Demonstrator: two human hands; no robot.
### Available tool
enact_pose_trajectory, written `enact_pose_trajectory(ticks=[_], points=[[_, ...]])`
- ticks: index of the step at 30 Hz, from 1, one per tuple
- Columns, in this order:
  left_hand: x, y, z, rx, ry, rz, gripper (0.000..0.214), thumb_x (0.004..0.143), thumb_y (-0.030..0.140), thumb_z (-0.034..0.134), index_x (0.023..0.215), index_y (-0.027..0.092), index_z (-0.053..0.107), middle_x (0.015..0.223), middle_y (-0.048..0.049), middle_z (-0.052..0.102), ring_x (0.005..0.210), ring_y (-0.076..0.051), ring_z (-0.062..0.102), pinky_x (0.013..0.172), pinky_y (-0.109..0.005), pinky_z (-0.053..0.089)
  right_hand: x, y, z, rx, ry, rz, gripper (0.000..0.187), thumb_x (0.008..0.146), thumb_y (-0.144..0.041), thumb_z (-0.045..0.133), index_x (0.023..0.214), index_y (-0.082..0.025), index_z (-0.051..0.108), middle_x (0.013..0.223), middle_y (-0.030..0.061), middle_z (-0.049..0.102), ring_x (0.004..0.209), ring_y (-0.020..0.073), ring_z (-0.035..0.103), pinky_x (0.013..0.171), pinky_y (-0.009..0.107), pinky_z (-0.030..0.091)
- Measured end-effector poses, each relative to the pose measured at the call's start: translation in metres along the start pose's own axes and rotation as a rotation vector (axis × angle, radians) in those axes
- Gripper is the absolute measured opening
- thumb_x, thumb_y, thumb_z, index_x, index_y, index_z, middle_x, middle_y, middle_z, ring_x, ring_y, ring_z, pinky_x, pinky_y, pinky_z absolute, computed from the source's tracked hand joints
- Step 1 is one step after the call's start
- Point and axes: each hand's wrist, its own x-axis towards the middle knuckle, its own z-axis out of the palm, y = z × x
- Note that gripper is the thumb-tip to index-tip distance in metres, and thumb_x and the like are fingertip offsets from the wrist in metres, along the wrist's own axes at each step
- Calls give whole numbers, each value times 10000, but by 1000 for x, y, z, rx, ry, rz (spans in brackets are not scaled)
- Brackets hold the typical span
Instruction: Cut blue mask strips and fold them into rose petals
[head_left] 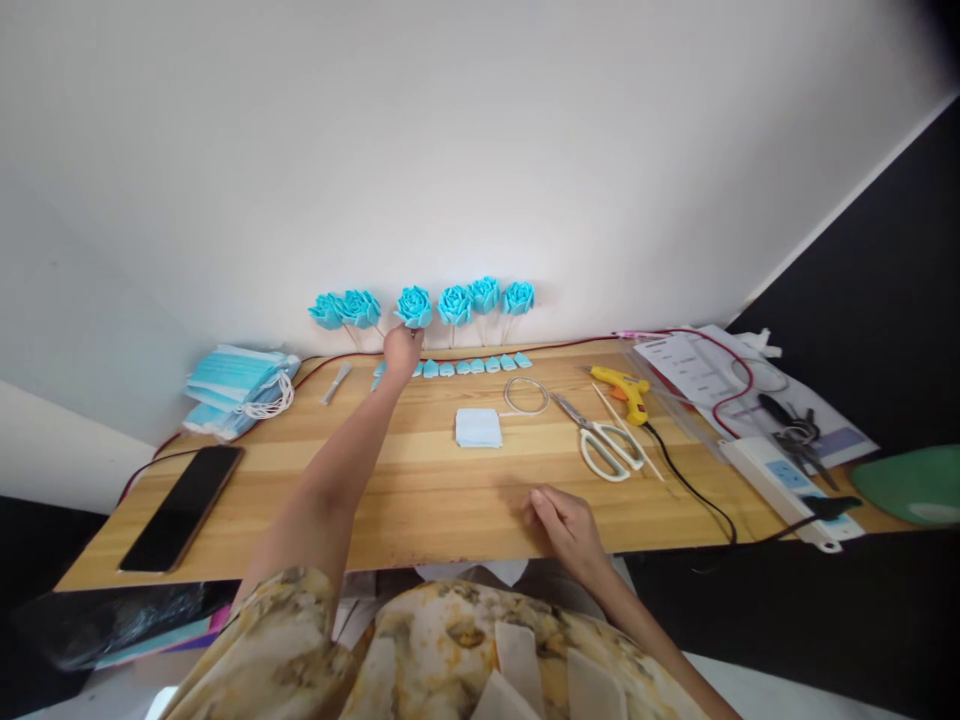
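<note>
My left hand [401, 352] reaches far across the wooden table [420, 500] to the wall, fingers closed on the stick of a blue fabric rose [414, 306]. Other blue roses [480, 298] lean against the wall on either side. A row of small blue petal pieces [472, 366] lies just in front of them. My right hand [564, 522] rests on the near table edge, fingers loosely curled, nothing seen in it. A folded blue cloth stack [478, 427] lies at mid-table.
A pile of blue face masks [236, 385] and a black phone [182, 506] lie at left. White scissors [604, 440], a yellow glue gun [622, 388], a wire loop [526, 396], papers [697, 370] and a power strip [784, 478] lie at right.
</note>
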Motion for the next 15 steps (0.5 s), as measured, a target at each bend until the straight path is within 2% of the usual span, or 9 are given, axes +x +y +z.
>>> enact_pose_trajectory(ticks=[15], points=[[-7,-4,-1,-42,20,-7,339,962,316,455,1033,110,715,1052,-178,759,1025,-287,699,811,-307,466,1,0,1,-2,-5,6,505,1002,-464,396,622,-188,580,583,11,608,561,130,584,584,245,415]])
